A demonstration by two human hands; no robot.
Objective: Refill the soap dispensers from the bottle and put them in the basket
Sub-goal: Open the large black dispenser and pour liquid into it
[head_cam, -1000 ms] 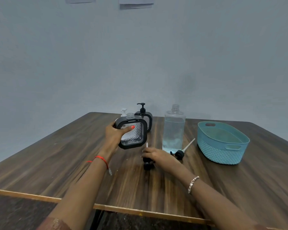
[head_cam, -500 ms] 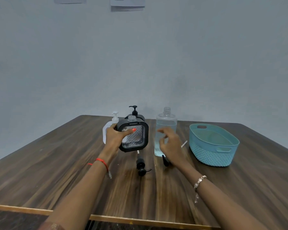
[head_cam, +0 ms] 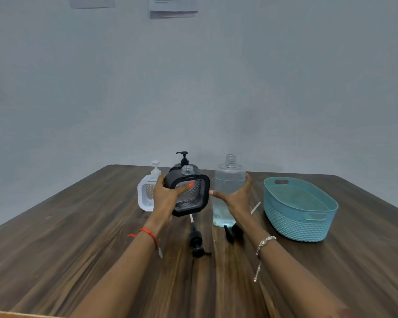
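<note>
My left hand (head_cam: 164, 197) grips a black square soap dispenser (head_cam: 193, 198), tilted a little above the table, its neck open with no pump. Just to its right stands a clear refill bottle (head_cam: 229, 180), uncapped and mostly full of clear liquid. My right hand (head_cam: 237, 199) wraps around its front, thumb on the left side and fingers on the right. Two black pump heads lie on the table: one (head_cam: 197, 241) below the held dispenser, the other (head_cam: 232, 231) by the bottle's base. The teal basket (head_cam: 294, 226) sits at the right with nothing in it.
A white dispenser (head_cam: 145, 195) with its pump on stands left of my left hand. A second black dispenser's pump (head_cam: 183, 157) shows behind the held one. The wooden table (head_cam: 78, 226) ends at a wall behind; its front edge is near me.
My right hand left the pump head on the table, rose to the refill bottle and closed around it. The held dispenser stayed in my left hand. The camera tilted up slightly.
</note>
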